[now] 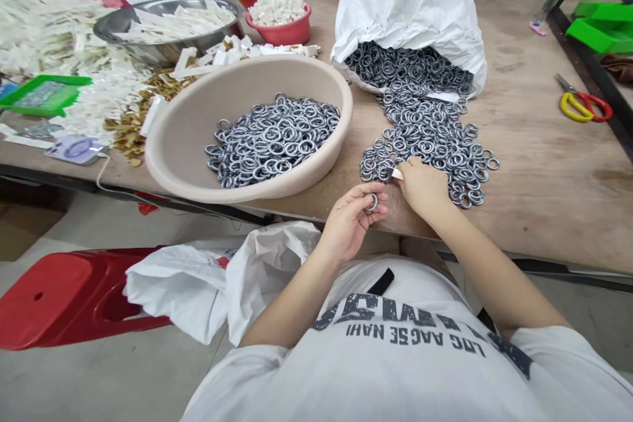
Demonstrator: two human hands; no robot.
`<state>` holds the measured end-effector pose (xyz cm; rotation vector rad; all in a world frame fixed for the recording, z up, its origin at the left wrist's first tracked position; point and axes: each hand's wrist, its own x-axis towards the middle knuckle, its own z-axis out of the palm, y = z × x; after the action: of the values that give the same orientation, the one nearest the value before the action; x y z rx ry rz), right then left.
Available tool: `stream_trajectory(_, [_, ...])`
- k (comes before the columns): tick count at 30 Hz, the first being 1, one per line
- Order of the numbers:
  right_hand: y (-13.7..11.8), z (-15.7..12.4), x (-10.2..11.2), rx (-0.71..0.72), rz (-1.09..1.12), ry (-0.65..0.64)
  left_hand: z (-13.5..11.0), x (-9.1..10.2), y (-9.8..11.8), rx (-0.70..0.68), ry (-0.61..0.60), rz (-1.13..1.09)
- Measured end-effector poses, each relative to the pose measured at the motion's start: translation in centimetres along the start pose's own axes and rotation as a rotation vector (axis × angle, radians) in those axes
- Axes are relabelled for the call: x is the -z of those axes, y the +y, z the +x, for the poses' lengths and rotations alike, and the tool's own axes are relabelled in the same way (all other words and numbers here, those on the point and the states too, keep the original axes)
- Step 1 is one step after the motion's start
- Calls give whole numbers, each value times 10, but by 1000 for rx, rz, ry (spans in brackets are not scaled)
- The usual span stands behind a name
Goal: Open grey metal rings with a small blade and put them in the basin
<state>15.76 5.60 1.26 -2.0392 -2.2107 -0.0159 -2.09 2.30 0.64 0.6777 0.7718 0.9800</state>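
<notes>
My left hand (353, 216) is at the front edge of the table, pinching one grey ring (372, 202) between thumb and fingers. Closed around a small flat piece (397, 173), white with a dark end, my right hand (424, 190) rests against the near side of a loose heap of grey rings (425, 135). Most of that piece is hidden by the fingers, so its kind cannot be made out. The heap spills from the mouth of a white woven sack (410, 0) lying behind it. Left of my hands stands a large beige basin (163, 138) holding many similar rings (279, 145).
Red-and-yellow scissors (586, 107) lie at the right, near green trays (601, 30). White strips, a steel bowl (168, 46), a red bowl (284, 31) and brown pieces (131, 128) crowd the left. Below are a red stool (54, 297) and a white bag (198, 283).
</notes>
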Motion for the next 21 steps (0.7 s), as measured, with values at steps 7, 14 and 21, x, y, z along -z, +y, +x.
stream_trajectory(7, [20,-22,3,-12,797,75,9,-10,-12,-122,70,124])
stream_trajectory(14, [-11,-63,-1,-130,1513,41,6,-34,-28,-208,1,178])
stream_trajectory(21, [-8,-56,8,37,1514,55,-2,-34,-20,-156,-55,165])
